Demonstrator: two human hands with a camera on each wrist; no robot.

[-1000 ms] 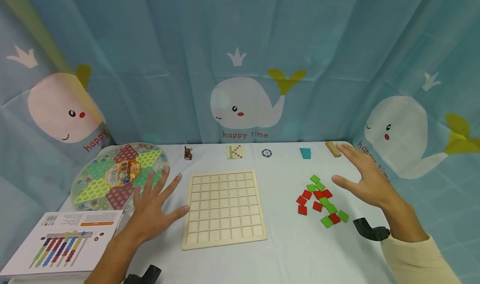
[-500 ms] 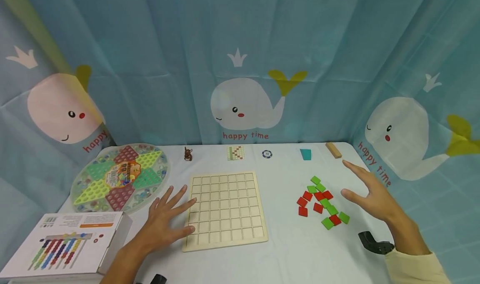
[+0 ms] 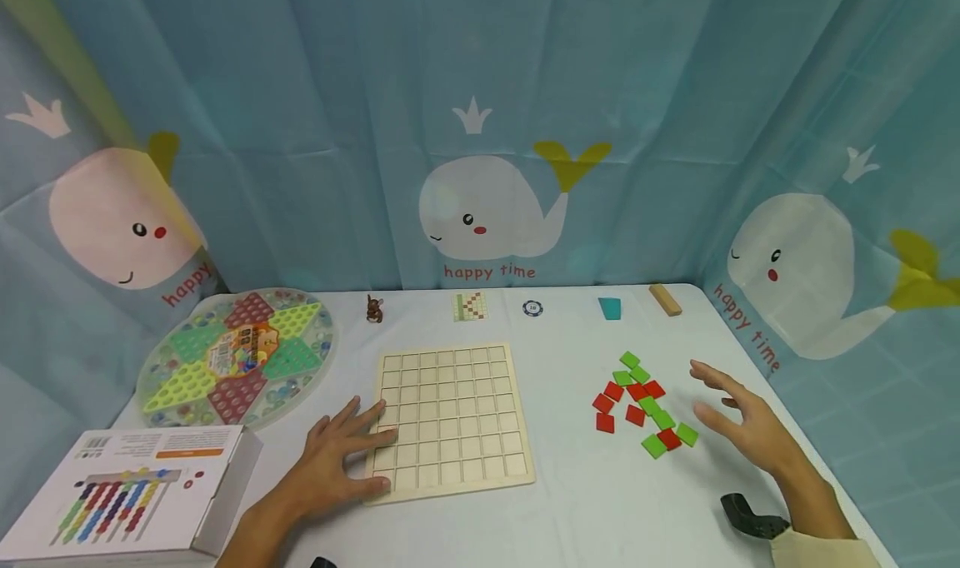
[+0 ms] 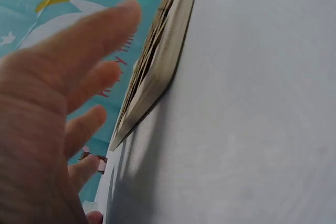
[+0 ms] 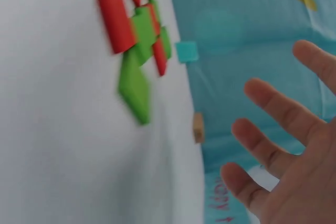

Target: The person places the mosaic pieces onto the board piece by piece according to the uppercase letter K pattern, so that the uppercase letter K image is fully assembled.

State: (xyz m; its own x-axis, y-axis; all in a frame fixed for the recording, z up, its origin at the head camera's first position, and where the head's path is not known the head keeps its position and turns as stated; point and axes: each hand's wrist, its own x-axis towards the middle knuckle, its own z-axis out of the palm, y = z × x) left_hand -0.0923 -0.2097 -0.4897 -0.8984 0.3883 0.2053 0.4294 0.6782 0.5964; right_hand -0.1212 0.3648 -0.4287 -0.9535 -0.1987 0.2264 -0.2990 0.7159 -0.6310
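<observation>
Loosely spread and free, the fingers of the left hand (image 3: 326,468) sit at the nine o'clock edge of a pale, rectangular wooden board (image 3: 452,425); contact is unclear. The right hand (image 3: 752,430), fingers parted and unladen, hovers at three o'clock from flat, square red and green tiles (image 3: 663,419), some touching. These lie at three o'clock from the board, its face thinly gridded inside a plain border.

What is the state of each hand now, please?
Left hand: open, holding nothing, at the grid board.
Right hand: open, holding nothing, near the tiles.
</observation>
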